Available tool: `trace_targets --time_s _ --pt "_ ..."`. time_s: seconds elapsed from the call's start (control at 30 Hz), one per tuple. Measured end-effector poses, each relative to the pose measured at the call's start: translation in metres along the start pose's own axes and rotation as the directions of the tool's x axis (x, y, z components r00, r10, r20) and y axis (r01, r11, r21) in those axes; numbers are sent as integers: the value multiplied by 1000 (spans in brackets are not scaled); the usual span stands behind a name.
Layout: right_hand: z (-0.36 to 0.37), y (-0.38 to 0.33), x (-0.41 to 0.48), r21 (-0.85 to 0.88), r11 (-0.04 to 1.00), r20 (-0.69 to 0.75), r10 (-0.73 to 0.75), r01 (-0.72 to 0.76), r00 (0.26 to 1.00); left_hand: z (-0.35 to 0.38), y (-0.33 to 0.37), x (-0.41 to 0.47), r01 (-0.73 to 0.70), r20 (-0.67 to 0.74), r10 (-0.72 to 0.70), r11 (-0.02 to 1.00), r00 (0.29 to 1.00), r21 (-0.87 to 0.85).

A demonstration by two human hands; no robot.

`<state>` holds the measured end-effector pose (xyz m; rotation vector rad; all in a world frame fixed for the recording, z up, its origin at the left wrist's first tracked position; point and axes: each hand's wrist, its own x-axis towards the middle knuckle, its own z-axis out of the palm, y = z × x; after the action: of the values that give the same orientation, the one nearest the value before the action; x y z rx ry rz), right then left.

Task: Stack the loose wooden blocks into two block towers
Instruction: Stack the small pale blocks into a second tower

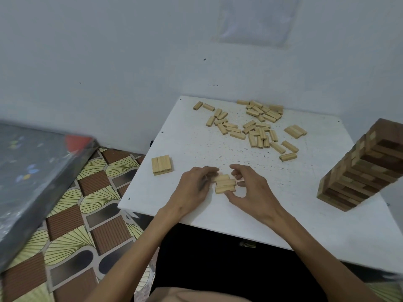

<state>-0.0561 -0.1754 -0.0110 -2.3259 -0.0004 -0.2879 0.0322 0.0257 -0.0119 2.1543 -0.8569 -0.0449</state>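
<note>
Pale wood sits between the two hands: a row of three pale wooden blocks (225, 183) lies flat and slightly staggered on the white speckled table (196, 144), near its front edge. The left hand (193, 188) curls its fingers against the row's left ends, with the fingertips partly hidden behind the blocks. The right hand (250, 188) sets its thumb at the nearest block's right corner and bends its fingers toward the right ends. The row is pinched from both sides, though the right fingertips' contact is hard to make out. A scattered heap of loose pale wooden blocks (257, 127) covers the table's far side. A second flat trio of blocks (162, 165) rests at the left edge. A tall tower of dark and light wooden blocks (357, 171) stands at the right, cut off by the frame. A blurred grey slab (32, 171) on the patterned floor (87, 203) cannot be identified.
</note>
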Motion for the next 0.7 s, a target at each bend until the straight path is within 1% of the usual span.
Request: trace_targets --time_s 0.07,0.13,0.2,0.27,0.3,0.43,0.6,0.7 --pt "-4 0 3 -77 997 12 -5 6 1000 -2 1 -1 13 33 -12 999 999 -50" --pt "-7 1 5 -149 989 61 -9 18 998 -4 2 -2 19 65 -19 1000 998 -2" --pt "-10 3 8 -180 984 118 26 -4 993 -4 2 0 -21 99 4 986 995 168" --pt "-13 6 12 -177 984 178 55 -23 983 -4 2 3 -60 145 8 932 989 357" --pt "-13 7 13 -176 984 203 50 -13 978 -4 2 4 -63 170 -7 914 985 401" --pt "-15 5 20 -190 982 268 35 17 963 -8 4 8 -19 237 -81 919 968 393" --pt "-21 2 30 -202 979 347 41 32 937 -18 11 15 -42 324 -95 920 941 391" --pt "-21 -1 33 -198 979 362 23 53 932 -21 13 21 -60 372 -97 920 923 388"
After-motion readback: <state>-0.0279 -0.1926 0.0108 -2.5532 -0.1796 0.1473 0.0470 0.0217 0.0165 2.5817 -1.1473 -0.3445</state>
